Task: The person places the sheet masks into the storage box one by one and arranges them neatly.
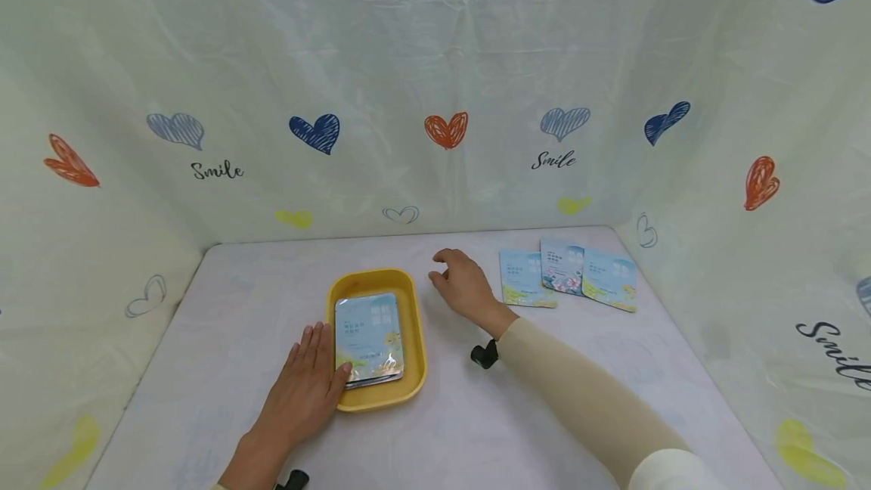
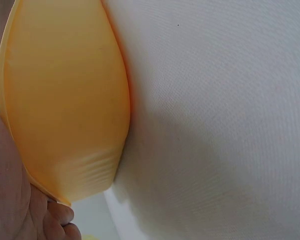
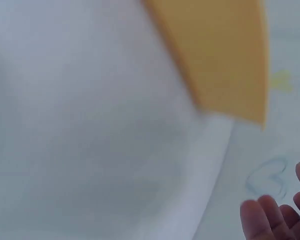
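Note:
A yellow tray [image 1: 418,346] stands on the white-covered table, holding a small stack of flat, light-blue printed packets [image 1: 370,331]. My left hand [image 1: 302,392] rests against the tray's left side with its fingers straight, and its thumb reaches over the rim to the packets' lower left corner. In the left wrist view, the palm and fingertips [image 2: 60,214] lie along the tray's rim [image 2: 5,100]. Just right of the tray, my right hand [image 1: 466,289] hovers with loosely bent fingers and nothing in them. The right wrist view shows its fingertips [image 3: 254,215] apart from the tray [image 3: 225,55].
To the right of my right hand lie three light-blue packets, a left one [image 1: 524,278], a middle one [image 1: 561,263] and a right one [image 1: 610,278], partly overlapping. A pale curtain [image 1: 381,59] printed with hearts surrounds the table [image 1: 224,339] at the back and sides.

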Action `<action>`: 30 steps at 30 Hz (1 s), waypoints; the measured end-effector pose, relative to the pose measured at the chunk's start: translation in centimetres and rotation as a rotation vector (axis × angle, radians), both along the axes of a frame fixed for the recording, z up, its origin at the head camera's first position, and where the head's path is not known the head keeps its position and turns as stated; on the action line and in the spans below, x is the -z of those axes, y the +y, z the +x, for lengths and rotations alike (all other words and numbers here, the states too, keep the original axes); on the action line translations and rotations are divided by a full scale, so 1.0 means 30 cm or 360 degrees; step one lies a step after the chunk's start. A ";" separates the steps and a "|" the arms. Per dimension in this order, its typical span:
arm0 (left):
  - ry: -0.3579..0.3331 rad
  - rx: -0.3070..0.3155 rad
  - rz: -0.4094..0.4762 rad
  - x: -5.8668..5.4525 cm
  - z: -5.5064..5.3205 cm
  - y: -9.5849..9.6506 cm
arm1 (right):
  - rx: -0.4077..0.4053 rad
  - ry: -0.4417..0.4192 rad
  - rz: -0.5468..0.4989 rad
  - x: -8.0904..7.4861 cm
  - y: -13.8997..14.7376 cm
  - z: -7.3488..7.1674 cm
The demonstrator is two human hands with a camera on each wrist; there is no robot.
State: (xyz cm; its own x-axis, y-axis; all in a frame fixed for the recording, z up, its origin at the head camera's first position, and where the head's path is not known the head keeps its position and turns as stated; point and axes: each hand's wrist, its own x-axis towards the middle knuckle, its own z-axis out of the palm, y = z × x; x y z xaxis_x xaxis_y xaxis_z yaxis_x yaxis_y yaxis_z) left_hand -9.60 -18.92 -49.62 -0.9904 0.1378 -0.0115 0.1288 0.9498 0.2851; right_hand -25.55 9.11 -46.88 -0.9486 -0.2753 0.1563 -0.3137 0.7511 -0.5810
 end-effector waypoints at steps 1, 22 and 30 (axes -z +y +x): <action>0.0001 0.0002 0.0000 0.001 0.000 -0.001 | 0.0015 0.0043 0.0056 0.011 0.029 -0.011; 0.0023 0.0010 0.0009 0.003 0.001 -0.003 | 0.0019 -0.0011 0.0926 0.139 0.524 -0.051; 0.0025 0.0007 0.0012 0.003 0.002 -0.003 | -0.0058 -0.0135 0.1025 0.158 0.529 -0.026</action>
State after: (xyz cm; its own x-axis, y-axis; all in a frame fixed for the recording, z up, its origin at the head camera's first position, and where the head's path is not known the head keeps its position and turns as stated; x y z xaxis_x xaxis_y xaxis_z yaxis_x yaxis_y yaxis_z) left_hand -9.55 -18.99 -49.71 -0.9898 0.1421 0.0050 0.1374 0.9471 0.2901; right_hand -26.34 24.97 -51.61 -0.9386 -0.3213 -0.1256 -0.3185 0.9470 -0.0420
